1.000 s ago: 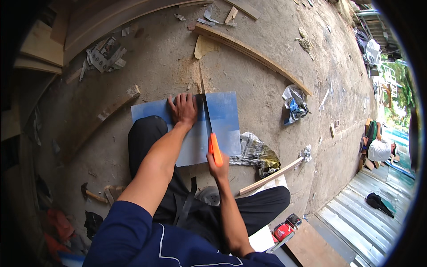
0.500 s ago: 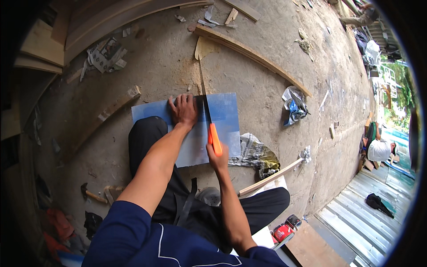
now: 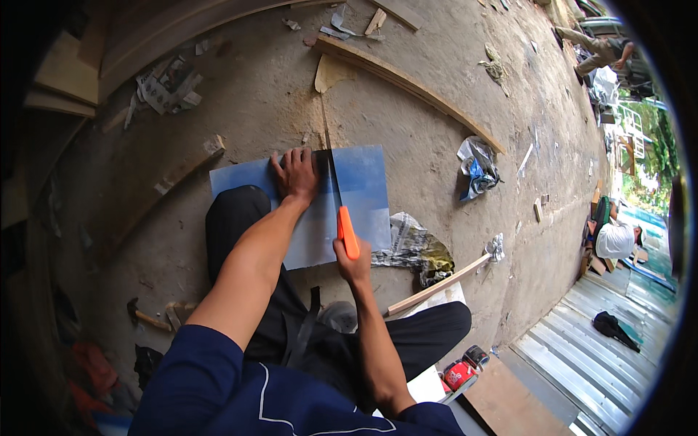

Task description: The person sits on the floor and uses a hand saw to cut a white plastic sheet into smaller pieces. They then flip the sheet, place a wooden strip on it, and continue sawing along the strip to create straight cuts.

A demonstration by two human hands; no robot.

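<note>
A blue and grey flat board (image 3: 367,174) lies in front of me, its left part partly behind my bent knee. Pressed on its far left portion is my left hand (image 3: 297,174), fingers extended and slightly apart. My right hand (image 3: 354,259) grips the orange handle of a handsaw (image 3: 348,231) near the board's close edge. The saw's thin dark blade runs away from me across the board and past its far edge. Whether the teeth sit in a cut, I cannot tell. Pale sawdust (image 3: 309,120) is scattered on the floor beyond the board.
A long wooden strip (image 3: 414,87) lies beyond the board, and another plank (image 3: 182,167) to its left. Crumpled newspaper (image 3: 411,243) touches the right side. A hammer (image 3: 149,316) rests at lower left, a red power tool (image 3: 459,374) at lower right. A person (image 3: 600,51) is far right.
My right hand has drawn the saw slightly toward me along the board. My left hand stays in place on the board. The whole view has shifted a little.
</note>
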